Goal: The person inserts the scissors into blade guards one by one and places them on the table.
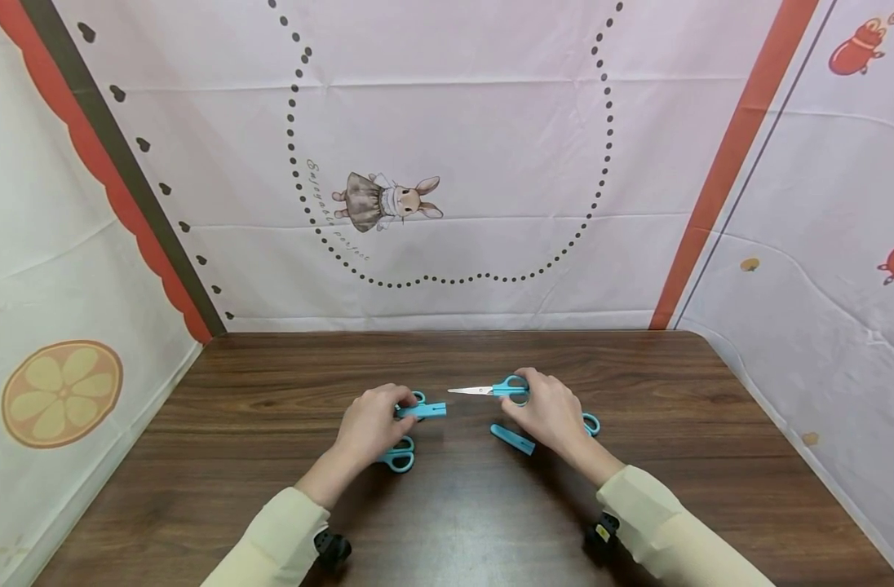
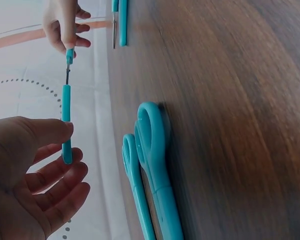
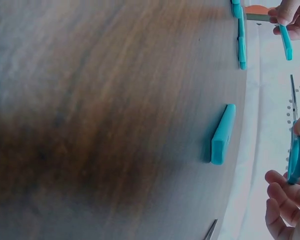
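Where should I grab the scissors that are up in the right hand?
Probably hold the scissors by the blue handle, coming from the right in the head view. The bare blades point left and narrow to a tip, so keep your fingers off them. The right hand grips the handle end.

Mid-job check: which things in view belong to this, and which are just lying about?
In the job:
blue cap, in the left hand
bare-bladed scissors, in the right hand

Lying about, perhaps for later:
loose blue cap, near the right hand
two pairs of scissors, near the left hand
another pair, beside the right hand
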Available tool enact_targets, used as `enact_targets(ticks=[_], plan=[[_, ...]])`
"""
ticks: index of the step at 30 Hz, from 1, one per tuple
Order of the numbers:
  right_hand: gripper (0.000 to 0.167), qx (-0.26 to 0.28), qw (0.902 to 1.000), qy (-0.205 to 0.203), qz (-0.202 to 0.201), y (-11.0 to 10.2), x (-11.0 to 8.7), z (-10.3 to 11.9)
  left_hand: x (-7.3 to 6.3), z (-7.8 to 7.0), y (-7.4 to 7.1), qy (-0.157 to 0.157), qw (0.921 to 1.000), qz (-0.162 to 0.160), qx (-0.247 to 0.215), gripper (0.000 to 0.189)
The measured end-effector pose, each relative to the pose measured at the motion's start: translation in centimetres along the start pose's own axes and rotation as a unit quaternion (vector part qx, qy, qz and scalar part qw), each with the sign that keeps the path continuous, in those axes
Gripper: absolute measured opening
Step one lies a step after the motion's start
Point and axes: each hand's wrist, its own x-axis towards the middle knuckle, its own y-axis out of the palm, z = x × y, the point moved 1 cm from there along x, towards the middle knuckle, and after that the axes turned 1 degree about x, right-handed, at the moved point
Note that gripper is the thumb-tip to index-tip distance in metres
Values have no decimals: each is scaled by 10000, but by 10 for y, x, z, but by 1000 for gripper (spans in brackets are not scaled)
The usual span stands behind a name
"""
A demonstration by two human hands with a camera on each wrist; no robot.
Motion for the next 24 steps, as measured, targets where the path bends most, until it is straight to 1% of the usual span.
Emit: enact_targets(ticks=[4,13,24], plan=[[46,-20,10000,-78,-13,-2,-1,1,-2,3,-2,-110,9999,-22,26,13],[45,-70,9997,-196,-97,-6,-4,5,-4,9,-7,-248,9994,-224,55,12],[46,-76,9993,-308,-214,-9,-7,8,-5,14,-10,-238,9994,-255,-18,14]])
